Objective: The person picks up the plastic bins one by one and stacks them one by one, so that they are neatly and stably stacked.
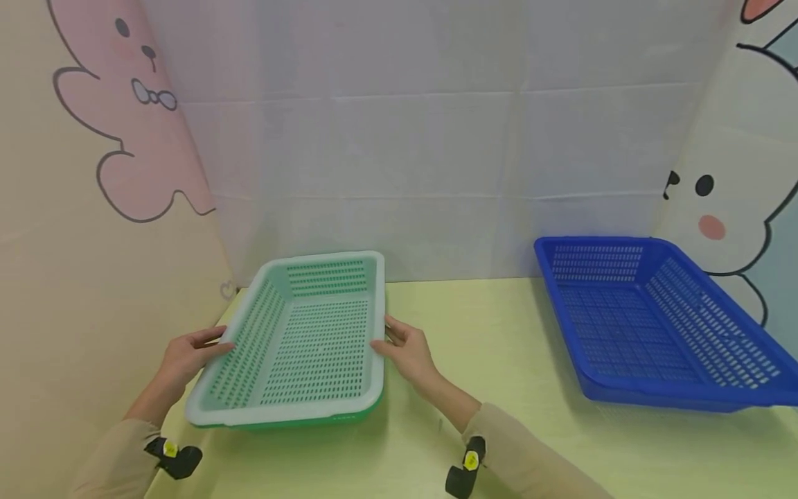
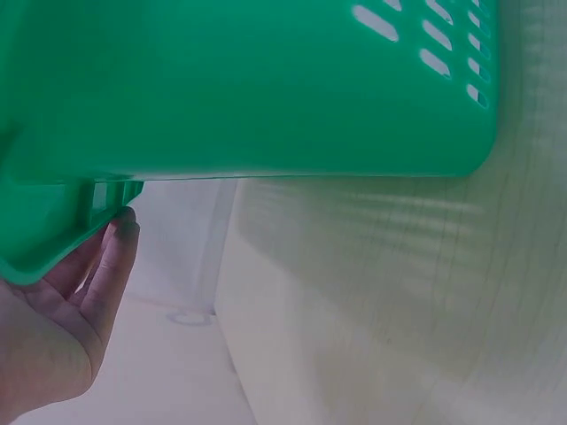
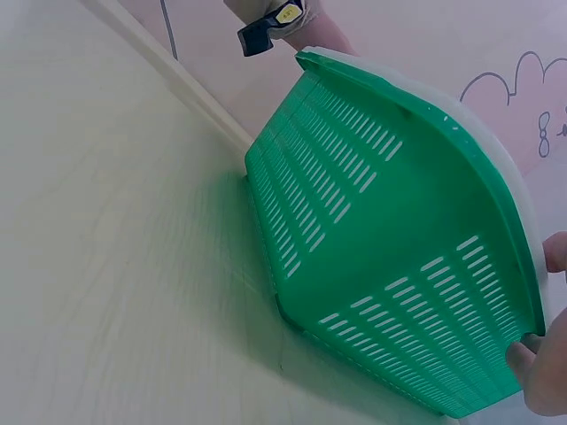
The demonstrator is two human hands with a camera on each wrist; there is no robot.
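A white perforated basket (image 1: pixel 287 413) sits nested inside a green one (image 1: pixel 324 418) on the left part of the yellow-green table (image 1: pixel 486 360). My left hand (image 1: pixel 190 350) grips the left rim, and in the left wrist view its fingers (image 2: pixel 106 266) curl under the green basket's lip (image 2: pixel 53 239). At the right rim, my right hand (image 1: pixel 408 350) holds on with thumb above and fingers below. The right wrist view shows the green basket's slotted underside (image 3: pixel 390 239), the white rim (image 3: pixel 496 150) behind it and my right hand's fingertips (image 3: pixel 532 372). Whether the baskets rest on the table or are lifted is unclear.
A blue perforated basket (image 1: pixel 595 240) stands tilted at the table's right side. A pale sheet hangs at the back, with cartoon panels to the left and right. Bare tabletop lies between the two baskets.
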